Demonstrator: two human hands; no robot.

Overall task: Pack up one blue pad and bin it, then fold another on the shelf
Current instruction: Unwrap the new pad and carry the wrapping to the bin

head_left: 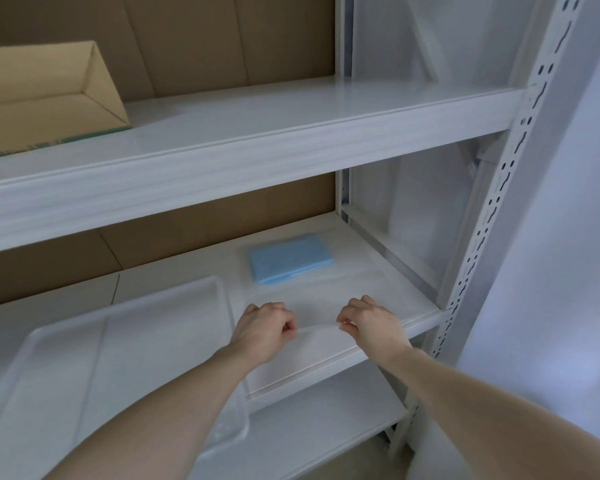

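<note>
On shelf [378, 303], both hands' curled fingers [347, 322] pinch clear bag [316, 329].

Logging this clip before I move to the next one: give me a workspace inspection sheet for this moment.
Surface: white metal middle shelf, with a thin clear plastic sheet or bag lying flat near its front edge.
Job's things: folded light-blue pad farther back on the shelf, untouched; clear plastic bin at left.
Clutter: brown cardboard box on the upper shelf.
Hands: left hand and right hand each pinch the sheet's near edge.
Cables: nothing seen.
Surroundings: perforated white upright post; brown cardboard backing.
</note>
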